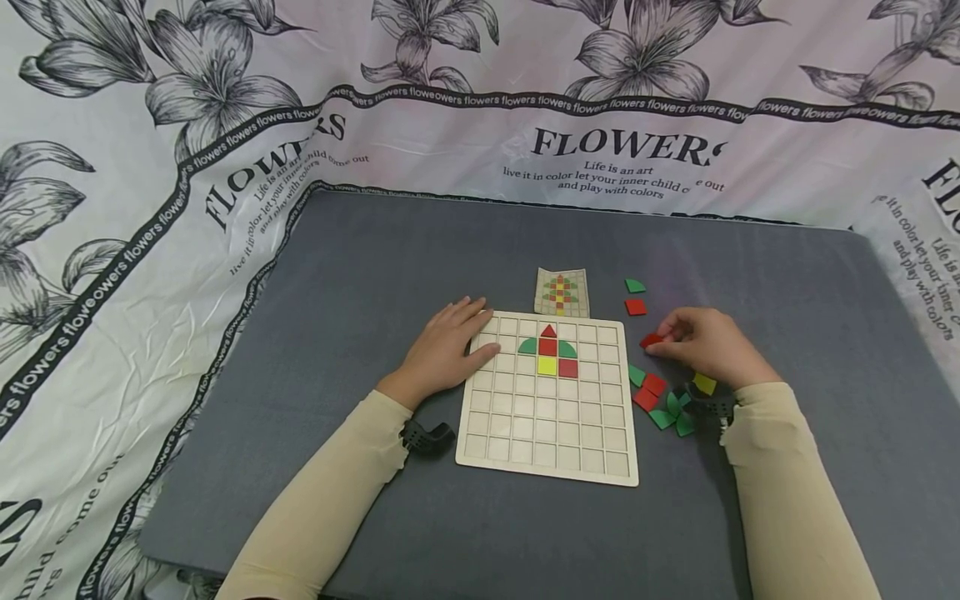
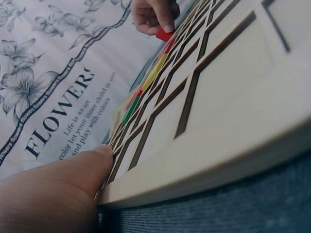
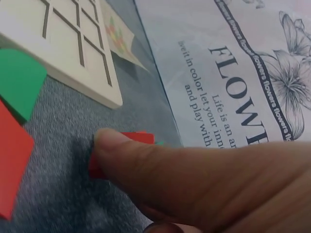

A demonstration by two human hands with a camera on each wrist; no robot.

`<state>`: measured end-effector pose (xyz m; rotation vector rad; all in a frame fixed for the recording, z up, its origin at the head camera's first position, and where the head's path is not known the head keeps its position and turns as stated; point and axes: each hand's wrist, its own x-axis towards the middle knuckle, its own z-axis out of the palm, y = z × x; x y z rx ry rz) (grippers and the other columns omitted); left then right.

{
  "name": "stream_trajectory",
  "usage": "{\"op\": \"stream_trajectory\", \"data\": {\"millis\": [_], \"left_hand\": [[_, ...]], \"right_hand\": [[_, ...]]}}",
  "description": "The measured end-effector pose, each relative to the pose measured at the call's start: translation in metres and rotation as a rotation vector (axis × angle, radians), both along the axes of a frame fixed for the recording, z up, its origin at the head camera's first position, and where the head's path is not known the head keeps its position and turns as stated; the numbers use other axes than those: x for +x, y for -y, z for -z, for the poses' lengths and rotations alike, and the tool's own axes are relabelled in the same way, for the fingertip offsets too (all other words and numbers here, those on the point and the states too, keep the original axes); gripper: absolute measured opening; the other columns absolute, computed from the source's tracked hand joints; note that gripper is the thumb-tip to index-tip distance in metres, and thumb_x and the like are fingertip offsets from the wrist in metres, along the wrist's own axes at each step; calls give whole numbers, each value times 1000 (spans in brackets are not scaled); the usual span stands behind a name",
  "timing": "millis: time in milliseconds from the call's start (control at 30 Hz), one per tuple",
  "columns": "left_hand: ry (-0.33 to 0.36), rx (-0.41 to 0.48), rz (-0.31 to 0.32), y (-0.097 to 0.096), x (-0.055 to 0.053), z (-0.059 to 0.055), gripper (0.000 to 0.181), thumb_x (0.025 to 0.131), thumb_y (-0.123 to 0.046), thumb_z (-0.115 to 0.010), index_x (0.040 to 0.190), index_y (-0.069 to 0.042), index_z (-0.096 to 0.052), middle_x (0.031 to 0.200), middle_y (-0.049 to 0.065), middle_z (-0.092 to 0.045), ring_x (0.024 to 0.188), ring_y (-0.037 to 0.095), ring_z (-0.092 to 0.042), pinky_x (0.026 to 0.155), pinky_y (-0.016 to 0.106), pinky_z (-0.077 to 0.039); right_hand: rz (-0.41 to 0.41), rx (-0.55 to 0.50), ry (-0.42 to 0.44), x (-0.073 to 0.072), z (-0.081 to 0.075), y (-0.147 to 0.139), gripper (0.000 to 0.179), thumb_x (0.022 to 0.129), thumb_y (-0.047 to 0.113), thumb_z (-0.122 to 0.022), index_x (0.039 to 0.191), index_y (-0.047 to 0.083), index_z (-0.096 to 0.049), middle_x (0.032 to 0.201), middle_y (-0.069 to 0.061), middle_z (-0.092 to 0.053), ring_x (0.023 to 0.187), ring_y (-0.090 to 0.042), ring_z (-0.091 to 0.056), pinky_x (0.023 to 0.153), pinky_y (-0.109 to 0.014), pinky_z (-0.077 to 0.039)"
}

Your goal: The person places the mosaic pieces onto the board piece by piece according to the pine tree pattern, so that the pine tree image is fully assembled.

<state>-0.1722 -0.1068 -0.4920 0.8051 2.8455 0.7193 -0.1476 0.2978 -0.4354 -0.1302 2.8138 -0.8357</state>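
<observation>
My left hand (image 1: 447,346) rests on the upper left edge of the white gridded board (image 1: 543,471), fingers straight and thumb over the rim. Right of the board, my right hand (image 1: 708,343) pinches a red square tile (image 1: 651,340) between thumb and fingers, seen close up in the right wrist view with the thumb across the red tile (image 3: 101,167). In the board's upper rows sit a red triangle (image 1: 549,332), red squares (image 1: 567,368), a yellow square (image 1: 547,366) and two green quarter-round tiles (image 1: 567,349).
A small pattern card (image 1: 562,293) lies against the board's far edge. Several loose red tiles (image 1: 646,398) and green tiles (image 1: 684,425) lie right of the board, with a yellow tile (image 1: 704,383) under the right wrist. Farther back are a green tile (image 1: 635,286) and a red tile (image 1: 636,307).
</observation>
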Motion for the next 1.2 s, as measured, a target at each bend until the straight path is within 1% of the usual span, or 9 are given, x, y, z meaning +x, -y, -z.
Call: {"op": "stream_trajectory", "data": {"millis": [233, 367, 600, 767, 933, 1200], "left_hand": [[9, -6, 3, 0, -1, 0, 69, 108, -52, -54, 164, -15, -40, 172, 7, -31, 162, 25, -19, 134, 43, -11], [2, -2, 2, 2, -1, 0, 68, 108, -52, -54, 164, -15, -41, 172, 7, -31, 162, 25, -19, 134, 42, -11], [-2, 9, 6, 2, -1, -1, 68, 107, -52, -55, 163, -14, -42, 171, 7, -32, 162, 25, -20, 134, 42, -12], [-6, 7, 4, 2, -1, 0, 68, 107, -52, -55, 163, -14, -42, 171, 7, -32, 162, 25, -20, 134, 42, -12], [-11, 5, 3, 2, -2, 0, 69, 107, -51, -56, 163, -14, -42, 171, 7, -32, 162, 25, -20, 134, 42, -12], [-9, -4, 5, 1, -2, 1, 68, 107, -51, -55, 163, -14, -42, 171, 7, -32, 162, 25, -20, 134, 42, -12]], "right_hand": [[-9, -33, -14, -2, 3, 7, 31, 91, 32, -85, 101, 6, -71, 92, -7, -73, 81, -22, -65, 68, -32, -54], [-13, -54, -20, -2, 4, 15, 32, 92, 33, -85, 103, 6, -71, 93, -8, -72, 82, -22, -67, 70, -33, -56], [-10, -50, -12, 0, -2, 25, 27, 94, 29, -82, 105, 7, -72, 96, -9, -73, 84, -24, -66, 71, -34, -56], [-40, -47, -28, -1, -6, 32, 25, 96, 30, -80, 105, 8, -74, 98, -8, -75, 85, -23, -68, 73, -34, -57], [-79, -78, -22, -4, -10, 43, 19, 98, 25, -78, 106, 7, -75, 100, -9, -76, 84, -22, -69, 72, -32, -59], [-136, -88, -12, -10, -16, 66, 14, 100, 19, -73, 108, 8, -76, 103, -10, -75, 83, -23, -66, 69, -35, -56]]}}
